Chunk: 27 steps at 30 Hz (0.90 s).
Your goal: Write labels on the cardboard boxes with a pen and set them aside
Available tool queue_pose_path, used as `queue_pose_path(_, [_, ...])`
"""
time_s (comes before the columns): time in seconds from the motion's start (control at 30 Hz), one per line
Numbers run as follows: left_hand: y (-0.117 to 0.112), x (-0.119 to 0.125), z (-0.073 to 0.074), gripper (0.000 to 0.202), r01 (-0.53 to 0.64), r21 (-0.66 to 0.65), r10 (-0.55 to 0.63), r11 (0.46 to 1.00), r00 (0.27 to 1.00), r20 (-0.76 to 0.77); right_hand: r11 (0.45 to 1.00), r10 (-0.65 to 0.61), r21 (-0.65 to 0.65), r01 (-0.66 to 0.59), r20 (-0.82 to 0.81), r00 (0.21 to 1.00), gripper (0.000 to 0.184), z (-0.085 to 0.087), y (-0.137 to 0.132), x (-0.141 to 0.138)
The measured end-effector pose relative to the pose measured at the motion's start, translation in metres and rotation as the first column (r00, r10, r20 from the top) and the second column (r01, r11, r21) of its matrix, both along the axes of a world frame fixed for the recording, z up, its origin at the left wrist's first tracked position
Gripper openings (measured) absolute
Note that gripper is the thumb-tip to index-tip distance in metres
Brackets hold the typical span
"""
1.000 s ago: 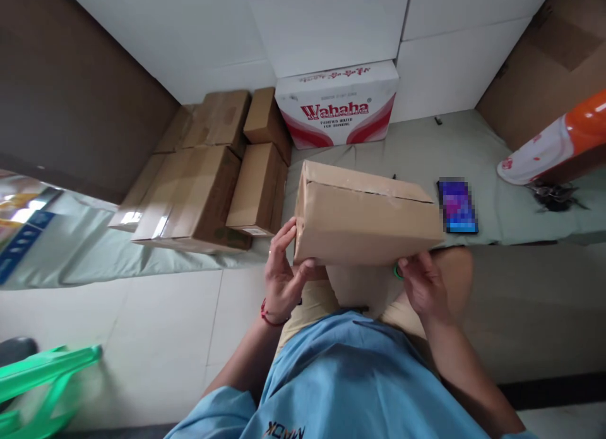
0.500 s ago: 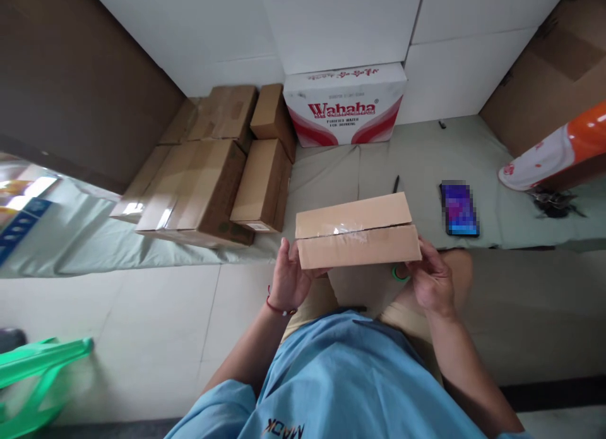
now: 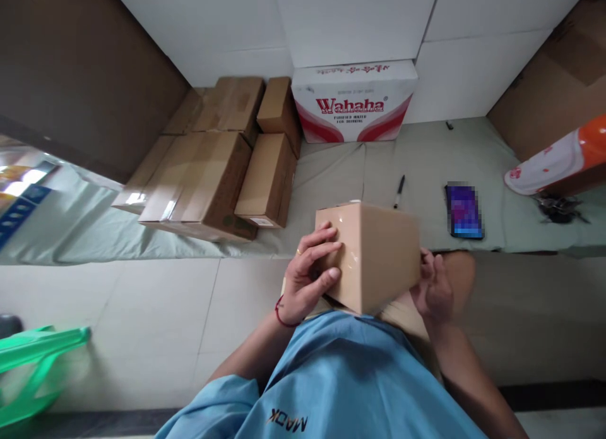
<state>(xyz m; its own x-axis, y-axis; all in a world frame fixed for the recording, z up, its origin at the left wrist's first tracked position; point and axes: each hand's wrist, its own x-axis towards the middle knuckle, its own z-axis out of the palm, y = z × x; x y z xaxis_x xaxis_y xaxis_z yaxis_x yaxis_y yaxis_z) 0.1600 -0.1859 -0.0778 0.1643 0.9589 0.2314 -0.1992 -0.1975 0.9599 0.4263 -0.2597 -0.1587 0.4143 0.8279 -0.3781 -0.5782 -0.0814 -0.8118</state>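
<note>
A small brown cardboard box (image 3: 386,256) is held between my two hands above my lap, at the front edge of the cloth-covered shelf. One corner edge of it points toward me, and shiny clear tape shows on its left face. My left hand (image 3: 310,275) presses against that taped face with the fingers spread. At the box's far right end, my right hand (image 3: 433,284) grips the edge, its fingers partly hidden and slightly blurred. Just beyond the box a black pen (image 3: 400,191) lies on the cloth, and a phone (image 3: 464,210) lies to the right.
Several taped cardboard boxes (image 3: 194,174) stand stacked at the left of the green cloth (image 3: 331,174). A white and red Wahaha carton (image 3: 355,104) is against the back wall. An orange and white cylinder (image 3: 553,158) lies at right. A green plastic stool (image 3: 38,363) stands on the floor.
The box has been turned, so its taped face now points left and a plain side faces me. My left hand has moved from its lower left end onto the taped face.
</note>
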Motion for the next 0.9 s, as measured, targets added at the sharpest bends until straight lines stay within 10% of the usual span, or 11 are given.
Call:
queue_pose_path(0.3, [0.0, 0.008, 0.006, 0.064, -0.041, 0.044, 0.043, 0.998, 0.998, -0.048, 0.999, 0.028, -0.027, -0.028, 0.024, 0.999, 0.049, -0.003, -0.007, -0.011])
queue_pose_path(0.53, [0.02, -0.015, -0.005, 0.073, 0.056, -0.274, 0.0, 0.96, 0.98, 0.199, 0.982, 0.035, 0.159, -0.106, 0.394, 0.918, 0.061, 0.044, -0.016, -0.008])
queue_pose_path(0.8, [0.035, -0.035, -0.054, 0.055, 0.016, -0.595, 0.262, 0.804, 0.888, 0.379, 0.832, -0.088, 0.196, -0.519, 0.97, 0.225, 0.094, 0.114, -0.006, -0.053])
queue_pose_path(0.9, [0.034, -0.036, -0.064, 0.054, 0.025, -0.615, 0.301, 0.788, 0.857, 0.419, 0.822, -0.111, 0.173, -0.543, 0.983, 0.145, 0.093, 0.117, 0.0, -0.06])
